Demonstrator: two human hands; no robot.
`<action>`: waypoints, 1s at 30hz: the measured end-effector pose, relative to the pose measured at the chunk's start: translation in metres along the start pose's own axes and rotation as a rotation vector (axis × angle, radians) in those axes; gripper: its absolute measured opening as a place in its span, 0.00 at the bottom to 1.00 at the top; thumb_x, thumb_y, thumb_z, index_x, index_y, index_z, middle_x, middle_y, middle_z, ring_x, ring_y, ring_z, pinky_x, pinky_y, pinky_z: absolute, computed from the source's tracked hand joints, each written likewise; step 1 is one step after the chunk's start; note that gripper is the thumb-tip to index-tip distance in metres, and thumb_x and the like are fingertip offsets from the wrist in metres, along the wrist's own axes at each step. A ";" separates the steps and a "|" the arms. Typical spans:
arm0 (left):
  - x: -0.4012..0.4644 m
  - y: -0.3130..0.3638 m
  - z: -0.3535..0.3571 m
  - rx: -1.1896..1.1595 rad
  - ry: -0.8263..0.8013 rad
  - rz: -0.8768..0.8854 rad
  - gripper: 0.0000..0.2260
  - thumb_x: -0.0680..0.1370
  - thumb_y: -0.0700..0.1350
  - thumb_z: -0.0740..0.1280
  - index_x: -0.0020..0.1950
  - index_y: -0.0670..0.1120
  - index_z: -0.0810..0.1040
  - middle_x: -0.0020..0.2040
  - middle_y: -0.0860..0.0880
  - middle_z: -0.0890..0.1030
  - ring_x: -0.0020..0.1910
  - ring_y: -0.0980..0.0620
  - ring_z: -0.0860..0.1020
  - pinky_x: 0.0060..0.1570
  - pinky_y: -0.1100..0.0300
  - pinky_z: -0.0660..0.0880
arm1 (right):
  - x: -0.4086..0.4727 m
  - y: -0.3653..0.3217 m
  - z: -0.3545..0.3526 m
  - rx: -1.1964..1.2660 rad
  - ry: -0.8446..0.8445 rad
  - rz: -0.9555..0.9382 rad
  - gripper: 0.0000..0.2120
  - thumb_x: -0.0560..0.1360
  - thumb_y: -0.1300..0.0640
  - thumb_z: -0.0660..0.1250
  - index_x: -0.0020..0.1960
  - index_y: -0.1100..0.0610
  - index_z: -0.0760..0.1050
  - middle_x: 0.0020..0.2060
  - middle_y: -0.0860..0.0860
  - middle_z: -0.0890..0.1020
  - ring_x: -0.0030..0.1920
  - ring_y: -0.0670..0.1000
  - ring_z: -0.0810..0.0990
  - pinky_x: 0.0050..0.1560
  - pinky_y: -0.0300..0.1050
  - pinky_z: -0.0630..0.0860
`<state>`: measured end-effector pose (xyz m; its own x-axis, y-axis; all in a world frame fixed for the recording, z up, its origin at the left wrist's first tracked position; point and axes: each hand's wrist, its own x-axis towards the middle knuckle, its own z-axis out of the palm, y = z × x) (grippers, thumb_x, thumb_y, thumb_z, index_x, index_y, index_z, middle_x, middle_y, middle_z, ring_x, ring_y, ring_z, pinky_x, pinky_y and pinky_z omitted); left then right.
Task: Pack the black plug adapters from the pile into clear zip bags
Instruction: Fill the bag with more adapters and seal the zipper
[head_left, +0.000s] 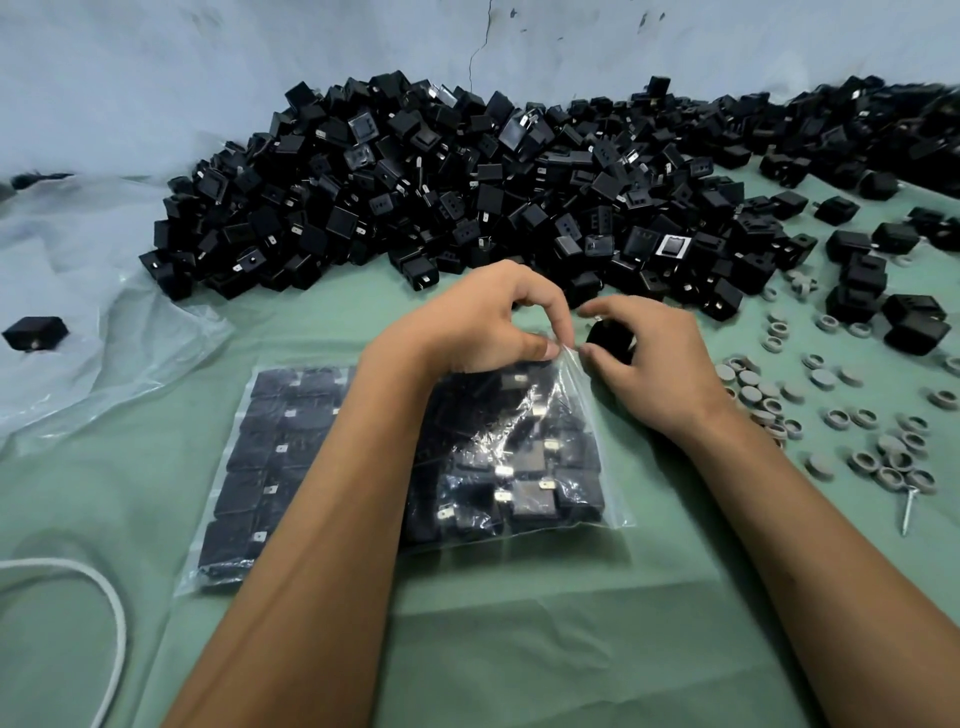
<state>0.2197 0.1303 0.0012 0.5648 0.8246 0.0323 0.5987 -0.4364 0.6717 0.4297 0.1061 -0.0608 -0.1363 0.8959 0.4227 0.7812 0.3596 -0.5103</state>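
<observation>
While left hand (483, 322) pinches bag (582, 467) mouth, right hand (649, 353) grips adapter (609, 338); filling step; next slide it in.

The left forearm (332, 499) covers the middle rows of black plug adapters inside the clear plastic zip bag (597, 499). The right hand (654, 364) hides most of one small black adapter (608, 335). The heaped black pile (467, 197) blurs and runs off the right edge. The white cord (104, 597) leaves the bench at the left edge.
</observation>
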 end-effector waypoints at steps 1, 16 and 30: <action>0.000 0.000 0.000 0.004 0.001 0.000 0.06 0.75 0.44 0.77 0.46 0.55 0.86 0.58 0.54 0.81 0.63 0.53 0.77 0.64 0.45 0.75 | -0.001 -0.002 -0.001 0.062 0.014 0.016 0.19 0.74 0.57 0.77 0.63 0.52 0.80 0.53 0.44 0.82 0.53 0.47 0.80 0.57 0.41 0.75; -0.004 0.000 -0.010 -0.015 0.028 0.036 0.06 0.74 0.42 0.78 0.45 0.54 0.87 0.57 0.57 0.81 0.61 0.58 0.78 0.63 0.49 0.76 | -0.007 -0.008 -0.013 0.474 -0.149 -0.033 0.16 0.73 0.59 0.79 0.59 0.51 0.85 0.40 0.41 0.79 0.35 0.41 0.75 0.38 0.33 0.72; -0.004 -0.007 -0.014 -0.036 0.057 0.080 0.05 0.73 0.44 0.79 0.45 0.54 0.87 0.56 0.59 0.82 0.60 0.64 0.76 0.59 0.61 0.72 | -0.009 -0.006 -0.022 0.884 -0.373 0.046 0.17 0.72 0.67 0.76 0.60 0.62 0.80 0.43 0.52 0.86 0.36 0.49 0.81 0.34 0.39 0.76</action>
<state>0.2053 0.1349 0.0069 0.5763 0.8071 0.1286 0.5315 -0.4896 0.6912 0.4395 0.0902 -0.0447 -0.4211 0.8845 0.2010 0.0697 0.2525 -0.9651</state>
